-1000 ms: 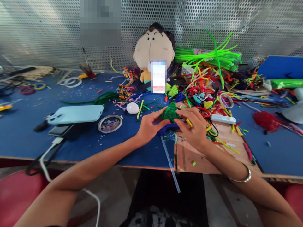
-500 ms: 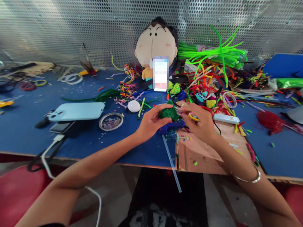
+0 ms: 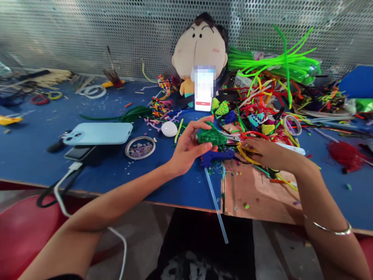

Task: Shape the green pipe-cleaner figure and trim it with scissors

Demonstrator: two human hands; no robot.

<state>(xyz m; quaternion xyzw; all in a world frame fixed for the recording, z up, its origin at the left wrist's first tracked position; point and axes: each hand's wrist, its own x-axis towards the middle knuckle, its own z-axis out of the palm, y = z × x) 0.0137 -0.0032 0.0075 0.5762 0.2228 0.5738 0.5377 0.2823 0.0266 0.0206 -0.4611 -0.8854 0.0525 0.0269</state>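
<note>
My left hand [image 3: 189,147] is closed around a dark green fuzzy bundle [image 3: 212,137], thumb below and fingers above. My right hand [image 3: 264,152] is palm down just to the right, its fingers bent over the handles of a pair of scissors [image 3: 233,137]. The metal end of the scissors points left at the green bundle; a red handle shows above the fingers, and the hand partly hides the rest. Below the bundle lies a blue glue gun [image 3: 217,156] with a clear glue stick [image 3: 215,206] sticking out past the table edge.
A plush doll [image 3: 198,50] stands behind a lit phone [image 3: 203,89]. Colourful pipe cleaners [image 3: 279,97] heap up at the back right. Left are a light blue phone [image 3: 99,133], a round dish of beads [image 3: 140,147] and a white egg-shaped object [image 3: 169,129]. A wooden board [image 3: 247,190] lies in front.
My right hand has left the green bundle and moved right onto the scissors' handles. My left hand keeps hold of the bundle. The whole view has shifted slightly.
</note>
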